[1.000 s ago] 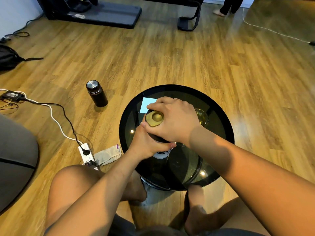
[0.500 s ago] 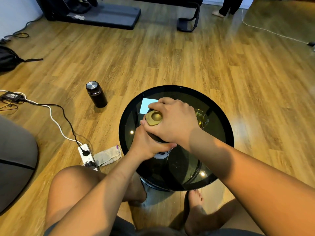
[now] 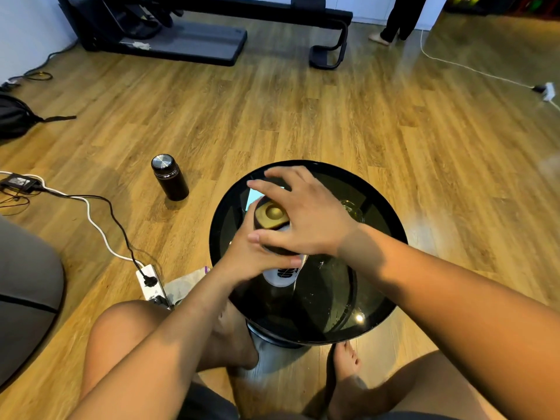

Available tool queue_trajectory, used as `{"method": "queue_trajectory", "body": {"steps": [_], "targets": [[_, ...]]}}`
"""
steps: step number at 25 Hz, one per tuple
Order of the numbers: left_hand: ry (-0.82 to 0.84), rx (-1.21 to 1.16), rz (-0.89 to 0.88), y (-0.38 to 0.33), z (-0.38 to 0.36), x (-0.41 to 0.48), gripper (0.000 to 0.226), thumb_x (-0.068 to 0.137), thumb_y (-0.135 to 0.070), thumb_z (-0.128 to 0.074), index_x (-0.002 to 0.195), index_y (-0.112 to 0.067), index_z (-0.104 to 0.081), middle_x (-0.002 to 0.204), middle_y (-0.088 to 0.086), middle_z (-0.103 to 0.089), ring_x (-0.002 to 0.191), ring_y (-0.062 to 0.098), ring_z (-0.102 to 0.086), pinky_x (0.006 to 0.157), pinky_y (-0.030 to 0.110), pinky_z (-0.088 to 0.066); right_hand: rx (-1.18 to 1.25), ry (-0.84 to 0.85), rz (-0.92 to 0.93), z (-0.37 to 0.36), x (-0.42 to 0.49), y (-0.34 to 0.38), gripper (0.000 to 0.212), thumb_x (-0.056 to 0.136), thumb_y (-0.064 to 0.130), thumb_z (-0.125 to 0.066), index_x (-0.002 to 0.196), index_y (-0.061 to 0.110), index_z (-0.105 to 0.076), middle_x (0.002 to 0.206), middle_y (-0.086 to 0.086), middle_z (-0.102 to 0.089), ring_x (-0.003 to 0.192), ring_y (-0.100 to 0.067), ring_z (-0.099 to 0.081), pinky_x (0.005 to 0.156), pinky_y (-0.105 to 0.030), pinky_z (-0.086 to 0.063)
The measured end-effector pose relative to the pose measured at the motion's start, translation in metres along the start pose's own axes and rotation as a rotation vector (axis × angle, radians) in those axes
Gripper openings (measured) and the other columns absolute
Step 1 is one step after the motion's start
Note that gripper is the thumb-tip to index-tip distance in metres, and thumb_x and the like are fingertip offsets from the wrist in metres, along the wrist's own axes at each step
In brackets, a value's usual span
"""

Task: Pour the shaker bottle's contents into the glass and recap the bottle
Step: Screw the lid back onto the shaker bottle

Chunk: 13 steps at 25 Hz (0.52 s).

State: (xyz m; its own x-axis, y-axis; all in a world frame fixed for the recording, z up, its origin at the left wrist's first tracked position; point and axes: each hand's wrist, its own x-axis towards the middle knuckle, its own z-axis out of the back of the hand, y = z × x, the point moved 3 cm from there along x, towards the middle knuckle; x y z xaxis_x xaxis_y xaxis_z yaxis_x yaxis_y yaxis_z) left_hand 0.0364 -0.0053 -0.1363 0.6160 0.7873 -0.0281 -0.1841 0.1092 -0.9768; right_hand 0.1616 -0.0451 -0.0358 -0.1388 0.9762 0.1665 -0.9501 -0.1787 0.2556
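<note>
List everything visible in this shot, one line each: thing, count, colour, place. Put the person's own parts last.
shaker bottle: one, white body with dark print, upright on the table
cap: one, olive-gold, on top of the bottle
glass: one, clear, far right part of the table
card: one, pale blue, on the table beyond the bottle
table: one, round black glass, centre
flask: one, dark with a steel lid, on the floor to the left
power strip: one, white, floor left of the table
cloth: one, pale, beside the strip
left hand: gripping the bottle
right hand: fingers spread over the cap
</note>
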Motion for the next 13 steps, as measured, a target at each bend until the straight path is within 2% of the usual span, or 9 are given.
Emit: {"method": "queue_trajectory", "body": {"steps": [2, 3, 6, 9, 13], "targets": [[0.018, -0.001, -0.018, -0.005, 0.002, 0.002, 0.117, 0.055, -0.01, -0.103, 0.15, -0.018, -0.036, 0.133, -0.006, -0.064, 0.125, 0.0, -0.061, 0.104, 0.02, -0.049, 0.047, -0.021, 0.116, 0.002, -0.004, -0.007, 0.076, 0.08, 0.068, -0.059, 0.143, 0.027, -0.048, 0.144, -0.01, -0.047, 0.133, -0.028, -0.04, 0.105, -0.043, -0.041], [0.015, 0.002, -0.01, -0.008, 0.0, 0.002, 0.116, 0.053, -0.014, -0.103, 0.148, -0.021, -0.038, 0.13, -0.008, -0.065, 0.123, 0.0, -0.062, 0.101, 0.02, -0.05, 0.075, -0.029, 0.108, 0.001, -0.007, -0.01, 0.073, 0.08, 0.065, -0.059, 0.14, 0.025, -0.051, 0.141, -0.01, -0.05, 0.129, -0.029, -0.045, 0.104, -0.042, -0.042], [-0.062, 0.027, 0.004, -0.004, -0.008, 0.004, 0.101, 0.048, -0.023, -0.1, 0.135, -0.021, -0.049, 0.119, -0.006, -0.069, 0.111, 0.004, -0.067, 0.093, 0.027, -0.054, 0.11, -0.041, -0.082, -0.001, -0.009, -0.011, 0.07, 0.075, 0.069, -0.053, 0.13, 0.027, -0.061, 0.132, 0.001, -0.058, 0.113, -0.025, -0.057, 0.093, -0.043, -0.05], [-0.102, 0.067, -0.021, 0.005, -0.009, 0.004, 0.096, 0.05, -0.023, -0.101, 0.133, -0.015, -0.053, 0.119, -0.002, -0.071, 0.112, 0.011, -0.068, 0.095, 0.036, -0.058, 0.114, -0.074, -0.152, -0.004, -0.01, -0.002, 0.066, 0.071, 0.067, -0.056, 0.124, 0.028, -0.066, 0.127, 0.005, -0.06, 0.107, -0.023, -0.057, 0.089, -0.042, -0.05], [-0.117, 0.065, -0.043, 0.008, -0.012, 0.003, 0.1, 0.052, -0.018, -0.1, 0.138, -0.013, -0.049, 0.124, -0.004, -0.067, 0.117, 0.006, -0.064, 0.095, 0.02, -0.053, 0.152, -0.07, -0.155, -0.003, -0.009, -0.002, 0.068, 0.07, 0.072, -0.058, 0.124, 0.031, -0.066, 0.125, 0.007, -0.059, 0.106, -0.02, -0.056, 0.087, -0.04, -0.049]]}}
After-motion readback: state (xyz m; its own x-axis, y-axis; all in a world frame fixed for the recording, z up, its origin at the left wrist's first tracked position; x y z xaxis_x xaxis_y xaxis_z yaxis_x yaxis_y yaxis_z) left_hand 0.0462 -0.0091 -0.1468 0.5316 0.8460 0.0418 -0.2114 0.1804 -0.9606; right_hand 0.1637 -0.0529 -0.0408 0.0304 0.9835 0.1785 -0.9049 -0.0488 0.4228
